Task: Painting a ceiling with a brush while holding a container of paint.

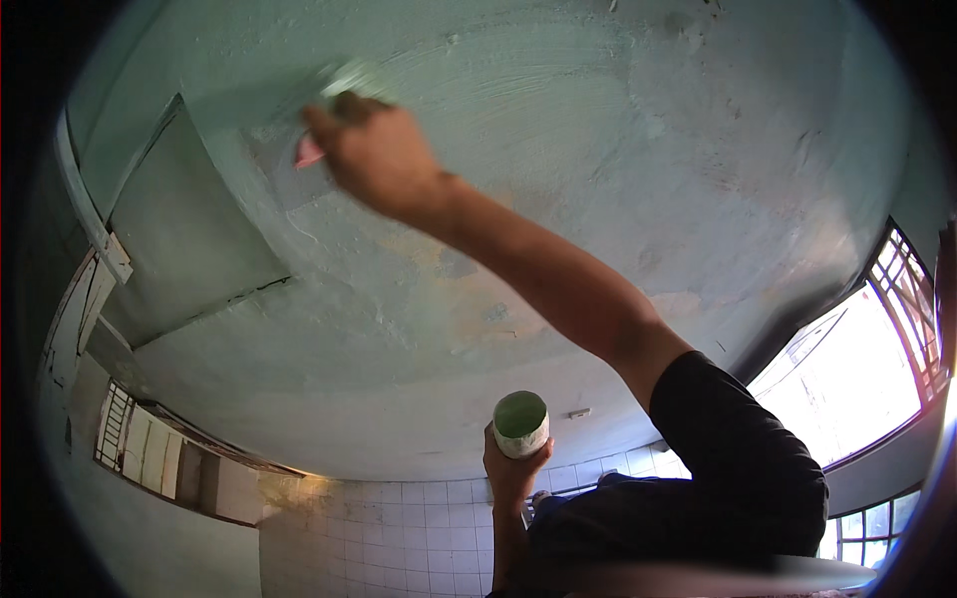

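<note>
In the head view, the right hand (379,157) is closed around what seems a brush (354,80), blurred, at the wall (638,120), right of the grey panel's (199,224) top corner. It should be light, its bristles soft; the reddish handle (308,151) is the place to grip. Its long axis slants, handle lower left, bristles upper right. The left hand (511,476) holds a cup (525,446), mouth up, above the wall's lower edge; probably light, best held by its side.

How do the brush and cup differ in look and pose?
The brush is blurred; the cup looks sharper. The brush is raised in the right hand; the cup is lower in the left hand. The brush has a reddish handle; the cup is whitish outside. Both show pale green.
</note>
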`<state>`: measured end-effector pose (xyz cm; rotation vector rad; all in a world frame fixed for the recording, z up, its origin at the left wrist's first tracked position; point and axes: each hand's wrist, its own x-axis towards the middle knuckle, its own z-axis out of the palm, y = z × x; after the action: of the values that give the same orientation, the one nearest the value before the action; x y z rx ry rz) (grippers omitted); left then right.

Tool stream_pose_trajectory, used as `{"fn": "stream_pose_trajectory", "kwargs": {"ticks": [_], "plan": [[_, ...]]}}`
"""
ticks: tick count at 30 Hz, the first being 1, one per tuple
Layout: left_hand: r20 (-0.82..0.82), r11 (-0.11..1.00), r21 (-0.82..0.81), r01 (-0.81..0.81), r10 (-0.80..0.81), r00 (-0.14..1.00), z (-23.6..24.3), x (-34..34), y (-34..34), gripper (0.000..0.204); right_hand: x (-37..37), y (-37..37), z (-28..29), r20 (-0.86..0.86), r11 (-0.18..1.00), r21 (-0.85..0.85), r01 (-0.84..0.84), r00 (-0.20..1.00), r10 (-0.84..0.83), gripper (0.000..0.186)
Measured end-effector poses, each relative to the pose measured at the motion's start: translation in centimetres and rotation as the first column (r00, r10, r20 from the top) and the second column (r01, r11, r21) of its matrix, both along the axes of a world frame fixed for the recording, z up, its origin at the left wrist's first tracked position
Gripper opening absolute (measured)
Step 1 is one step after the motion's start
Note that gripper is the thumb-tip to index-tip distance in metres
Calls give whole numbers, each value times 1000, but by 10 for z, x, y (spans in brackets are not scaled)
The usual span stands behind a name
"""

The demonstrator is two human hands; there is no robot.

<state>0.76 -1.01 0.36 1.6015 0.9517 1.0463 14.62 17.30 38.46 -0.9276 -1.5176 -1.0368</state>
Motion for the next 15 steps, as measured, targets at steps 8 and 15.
{"fn": "stream_pose_trajectory", "kwargs": {"ticks": [8,15], "plan": [[41,1000,-31,3,-1,999,10,5,-3,77,106,-55,-11,-253,972,110,-207,940,229,9],[30,999,45,21,-22,999,8,-1,1,78,218,-181,-32,-505,861,366,353,853,-135,5]]}}
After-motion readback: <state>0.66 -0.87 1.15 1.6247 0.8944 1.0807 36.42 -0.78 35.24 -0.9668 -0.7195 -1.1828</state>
